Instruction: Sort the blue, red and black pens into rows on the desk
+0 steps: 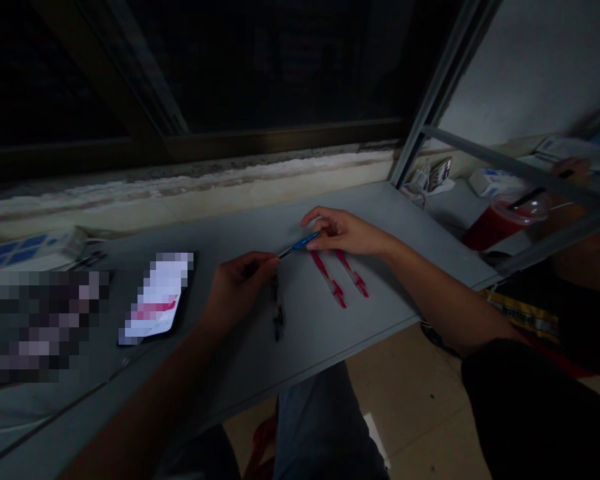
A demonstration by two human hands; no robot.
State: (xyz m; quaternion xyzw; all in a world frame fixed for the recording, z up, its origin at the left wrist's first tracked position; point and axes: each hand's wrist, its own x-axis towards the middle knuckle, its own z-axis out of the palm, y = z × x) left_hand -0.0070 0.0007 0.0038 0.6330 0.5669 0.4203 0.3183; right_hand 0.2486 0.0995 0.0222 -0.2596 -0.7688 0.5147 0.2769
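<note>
A slim blue pen point(300, 245) lies across the grey desk point(280, 347) between my hands. My right hand point(343, 230) pinches its barrel between thumb and fingers. My left hand point(240, 287) is curled closed just beyond the pen's thin metal tip, which points at its fingers. Whether that hand holds something small is hidden. Below the pen, two red-and-clear pens point(327, 280) point(353, 273) lie side by side near my right hand. A small dark object point(277, 310) lies on the desk under my left hand.
A phone point(155, 299) with a blurred screen and a blurred dark item point(45, 327) lie left of my hands, with a boxed product point(30, 247) behind them. At the right stand a red drink cup point(505, 223) and a metal rail point(510, 163). Another person's hand point(570, 170) shows beyond it.
</note>
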